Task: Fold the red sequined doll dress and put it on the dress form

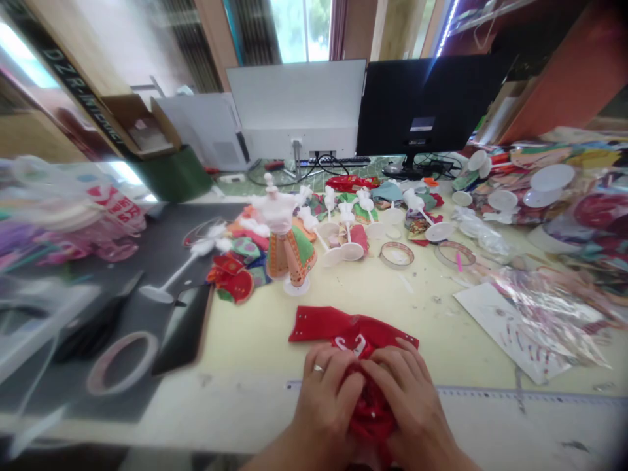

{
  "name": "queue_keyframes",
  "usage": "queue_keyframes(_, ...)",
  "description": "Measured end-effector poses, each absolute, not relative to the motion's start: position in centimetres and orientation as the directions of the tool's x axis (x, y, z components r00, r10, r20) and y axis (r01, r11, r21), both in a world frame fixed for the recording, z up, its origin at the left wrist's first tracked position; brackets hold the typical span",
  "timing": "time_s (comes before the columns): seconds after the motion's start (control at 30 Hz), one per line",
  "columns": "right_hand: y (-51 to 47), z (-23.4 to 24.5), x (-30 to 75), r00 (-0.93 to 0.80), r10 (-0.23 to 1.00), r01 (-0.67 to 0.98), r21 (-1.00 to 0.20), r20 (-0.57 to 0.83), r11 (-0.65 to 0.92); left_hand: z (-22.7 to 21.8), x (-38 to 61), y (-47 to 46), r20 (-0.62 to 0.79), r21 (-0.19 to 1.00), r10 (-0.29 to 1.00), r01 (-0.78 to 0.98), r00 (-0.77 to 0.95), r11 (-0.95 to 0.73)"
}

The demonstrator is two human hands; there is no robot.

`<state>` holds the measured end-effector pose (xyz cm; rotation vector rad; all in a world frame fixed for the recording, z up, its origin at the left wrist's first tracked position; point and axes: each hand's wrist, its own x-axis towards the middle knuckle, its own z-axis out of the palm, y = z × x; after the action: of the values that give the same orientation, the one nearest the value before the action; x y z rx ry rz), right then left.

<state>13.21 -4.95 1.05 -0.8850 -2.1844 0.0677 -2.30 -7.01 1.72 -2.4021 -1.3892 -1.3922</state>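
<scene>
A small red doll garment (324,322) with white curled markings and sleeve-like ends lies at the table's front edge. My left hand (326,389), a ring on one finger, has its fingers bent and closed on the lower part of the cloth. On the other side my right hand (407,396) also grips the red fabric, thumbs close together over the bunched middle. Part of the garment is hidden beneath both hands. A ruler (485,394) lies flat under my wrists' level, running out to the right.
Beyond the garment stands a white mini mannequin (275,212) in an orange-and-green skirt. Several more lie on coloured cloth. Tape rolls (396,255), a phone (184,333) and a white card (505,327) are around. Two monitors (299,98) stand behind; plastic bags (589,209) pile up right.
</scene>
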Motion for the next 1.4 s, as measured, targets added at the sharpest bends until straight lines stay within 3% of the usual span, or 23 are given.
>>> queue_keyframes(0.1,-4.8,1.1,13.4,-0.471,0.595,0.539,-0.322,0.651,0.778,1.5,-2.0,-7.1,0.731,0.345,0.650,0.709,0.207,-0.614)
queue_keyframes(0.3,-5.1,1.0,13.5,-0.483,0.535,0.446,-0.332,0.693,0.831,1.4,-2.5,-6.5,0.658,0.392,0.736,0.763,0.156,-0.513)
queue_keyframes(0.53,-4.9,1.2,13.3,-0.440,0.642,0.565,-0.362,0.627,0.741,1.6,-2.8,-7.1,0.719,0.384,0.667,0.687,0.197,-0.617)
queue_keyframes(0.7,-4.9,1.1,13.3,-0.421,0.632,0.524,-0.395,0.650,0.755,1.3,-2.7,-7.3,0.693,0.340,0.666,0.689,0.277,-0.641)
queue_keyframes(0.93,-5.1,1.6,12.8,-0.449,0.559,0.446,-0.368,0.697,0.816,1.6,-2.8,-7.0,0.697,0.370,0.700,0.758,0.156,-0.537)
queue_keyframes(1.13,-5.2,1.5,13.1,-0.477,0.557,0.476,-0.333,0.680,0.814,1.6,-3.1,-7.5,0.764,0.390,0.636,0.708,0.108,-0.589)
queue_keyframes(1.27,-5.0,1.2,13.1,-0.409,0.661,0.517,-0.437,0.629,0.736,1.5,-3.1,-7.7,0.658,0.532,0.746,0.634,0.107,-0.561)
queue_keyframes(1.4,-4.3,1.5,13.0,-0.366,0.803,0.493,-0.634,0.470,0.596,1.5,-3.1,-7.1,0.283,0.860,0.958,0.429,0.050,-0.277)
